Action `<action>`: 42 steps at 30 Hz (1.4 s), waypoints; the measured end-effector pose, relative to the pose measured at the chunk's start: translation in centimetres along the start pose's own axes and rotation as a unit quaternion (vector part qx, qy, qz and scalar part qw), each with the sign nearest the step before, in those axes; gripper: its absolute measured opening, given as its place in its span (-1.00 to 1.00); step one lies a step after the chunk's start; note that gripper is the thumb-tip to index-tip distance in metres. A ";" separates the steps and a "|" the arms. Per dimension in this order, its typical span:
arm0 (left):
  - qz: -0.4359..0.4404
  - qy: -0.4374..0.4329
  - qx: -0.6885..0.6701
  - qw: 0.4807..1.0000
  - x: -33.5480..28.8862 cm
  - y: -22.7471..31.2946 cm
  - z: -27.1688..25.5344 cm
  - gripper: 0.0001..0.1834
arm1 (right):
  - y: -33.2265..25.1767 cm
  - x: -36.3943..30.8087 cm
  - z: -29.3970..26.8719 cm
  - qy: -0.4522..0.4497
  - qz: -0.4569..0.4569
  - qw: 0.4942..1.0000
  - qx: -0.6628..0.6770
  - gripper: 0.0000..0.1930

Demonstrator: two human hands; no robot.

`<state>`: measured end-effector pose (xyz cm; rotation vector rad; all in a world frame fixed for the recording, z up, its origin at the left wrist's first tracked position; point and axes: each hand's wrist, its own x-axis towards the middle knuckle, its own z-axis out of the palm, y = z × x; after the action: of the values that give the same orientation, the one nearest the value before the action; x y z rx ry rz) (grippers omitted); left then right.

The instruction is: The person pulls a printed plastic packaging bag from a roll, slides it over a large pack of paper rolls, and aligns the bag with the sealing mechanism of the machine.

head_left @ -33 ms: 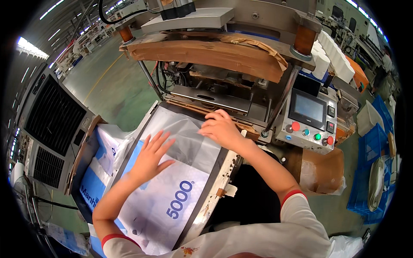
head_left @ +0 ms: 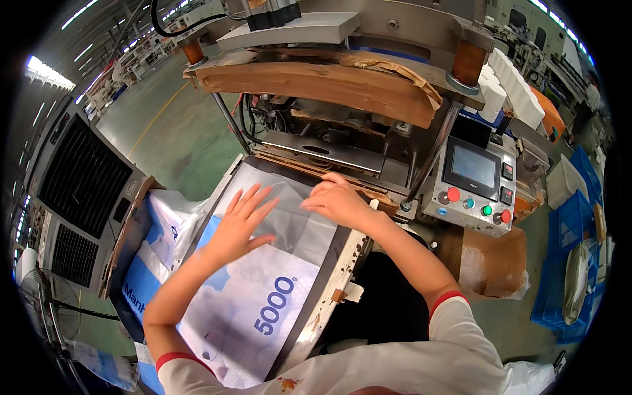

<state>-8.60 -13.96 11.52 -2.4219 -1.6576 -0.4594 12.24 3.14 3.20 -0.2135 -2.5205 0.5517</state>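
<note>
The left hand (head_left: 238, 230) has moved toward the bench's (head_left: 331, 286) far edge, fingers spread; the right hand (head_left: 342, 204) curls near the far right corner (whether pinching, I can't tell). The printed bag (head_left: 257, 280) lies along the bench, probably light, limp, slippery: best held by its far corners.

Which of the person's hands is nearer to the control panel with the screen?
Right. The right hand is left of the control panel, apart from it, over the printed plastic; the left hand is farther left, over the plastic too.
</note>
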 end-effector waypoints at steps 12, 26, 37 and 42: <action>-0.197 -0.369 -0.292 0.860 9.6 -22.0 2.1 -0.44 | 6.7 -8.5 -9.9 -0.126 0.195 0.866 0.442 -0.75; -0.323 -0.009 -0.403 0.856 18.6 -33.1 10.7 -0.56 | 19.0 -0.8 -2.9 0.615 0.203 0.607 0.459 -0.56; -0.242 0.260 -0.207 0.912 25.0 -36.5 17.2 -0.55 | 23.4 1.0 -2.3 0.577 0.281 0.714 0.278 -0.56; -0.182 0.245 -0.176 0.936 22.8 -35.6 14.1 -0.55 | 16.2 -2.8 -2.5 0.579 0.290 0.742 0.173 -0.60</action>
<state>-31.85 23.50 5.03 -1.9442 -1.8935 -1.3941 16.54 17.86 -3.14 -0.8946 -1.0675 0.7745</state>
